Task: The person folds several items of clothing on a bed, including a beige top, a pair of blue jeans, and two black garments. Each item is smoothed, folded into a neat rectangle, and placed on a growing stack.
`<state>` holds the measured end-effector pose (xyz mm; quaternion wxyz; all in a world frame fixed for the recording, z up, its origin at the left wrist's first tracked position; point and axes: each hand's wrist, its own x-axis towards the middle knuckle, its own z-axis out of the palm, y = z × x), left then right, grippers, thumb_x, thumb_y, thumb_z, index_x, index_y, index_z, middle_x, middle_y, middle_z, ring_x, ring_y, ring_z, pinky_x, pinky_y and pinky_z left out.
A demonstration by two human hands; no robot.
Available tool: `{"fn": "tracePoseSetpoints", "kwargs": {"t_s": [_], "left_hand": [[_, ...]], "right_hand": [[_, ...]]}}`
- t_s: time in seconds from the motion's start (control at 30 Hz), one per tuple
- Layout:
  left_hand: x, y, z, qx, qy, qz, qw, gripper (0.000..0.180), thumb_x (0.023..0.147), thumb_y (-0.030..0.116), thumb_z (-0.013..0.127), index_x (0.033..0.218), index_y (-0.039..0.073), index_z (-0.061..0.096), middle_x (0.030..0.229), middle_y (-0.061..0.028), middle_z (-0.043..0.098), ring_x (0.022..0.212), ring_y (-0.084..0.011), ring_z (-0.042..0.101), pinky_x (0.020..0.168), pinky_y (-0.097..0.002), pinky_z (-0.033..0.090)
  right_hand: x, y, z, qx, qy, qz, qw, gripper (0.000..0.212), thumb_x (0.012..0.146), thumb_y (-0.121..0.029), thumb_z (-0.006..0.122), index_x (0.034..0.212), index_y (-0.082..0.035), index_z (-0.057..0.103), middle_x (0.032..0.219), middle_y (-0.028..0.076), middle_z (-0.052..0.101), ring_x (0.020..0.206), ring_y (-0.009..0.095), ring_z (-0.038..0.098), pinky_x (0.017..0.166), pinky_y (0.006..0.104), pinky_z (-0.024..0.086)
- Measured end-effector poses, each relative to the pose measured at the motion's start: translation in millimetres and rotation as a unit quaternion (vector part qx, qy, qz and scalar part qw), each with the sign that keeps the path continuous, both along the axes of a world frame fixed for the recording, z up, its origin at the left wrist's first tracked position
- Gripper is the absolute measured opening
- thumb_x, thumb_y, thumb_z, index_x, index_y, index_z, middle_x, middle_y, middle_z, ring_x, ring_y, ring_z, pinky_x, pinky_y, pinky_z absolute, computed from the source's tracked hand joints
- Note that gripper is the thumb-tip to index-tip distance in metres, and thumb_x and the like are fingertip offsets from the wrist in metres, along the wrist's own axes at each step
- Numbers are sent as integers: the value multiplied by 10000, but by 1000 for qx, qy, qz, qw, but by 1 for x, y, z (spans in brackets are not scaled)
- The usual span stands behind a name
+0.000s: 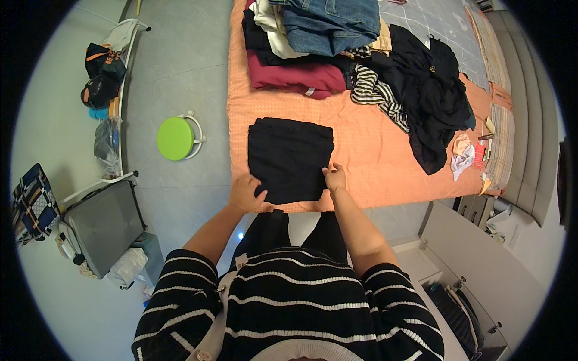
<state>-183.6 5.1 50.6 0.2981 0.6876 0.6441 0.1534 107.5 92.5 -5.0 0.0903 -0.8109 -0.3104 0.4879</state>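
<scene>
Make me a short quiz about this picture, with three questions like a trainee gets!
1. True or false: the bare left hand touches the roughly square black folded cloth.
2. What lies at the top of the mixed clothes pile?
A) a red garment
B) folded blue denim
C) a striped cloth
3. On which side of the orange fabric bedspread does the round green-topped stool stand in the picture?

Key: 1. True. 2. B. 3. The left side.
</scene>
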Motion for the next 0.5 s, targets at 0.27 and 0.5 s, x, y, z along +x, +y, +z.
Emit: {"fn": "tracePoseSetpoints", "kwargs": {"t_s": [0.27,0.5], "left_hand": [[26,39,-25,-333,-216,377,837,487,707,175,795,1084,-65,600,1080,-187,642,1007,-293,630,867,-352,511],[16,36,-46,-479,-504,424,580,514,760,26,684,1226,-78,495,1142,-176,605,1000,-293,618,881,-379,511]], "right_hand": [[-14,-20,3,-65,113,-92,987,667,738,-249,780,1238,81,487,1198,215,590,1083,311,584,943,376,455],[-10,-7,15,-225,393,-204,868,578,753,-189,753,1235,21,514,1186,158,602,1098,267,582,968,387,462]]}}
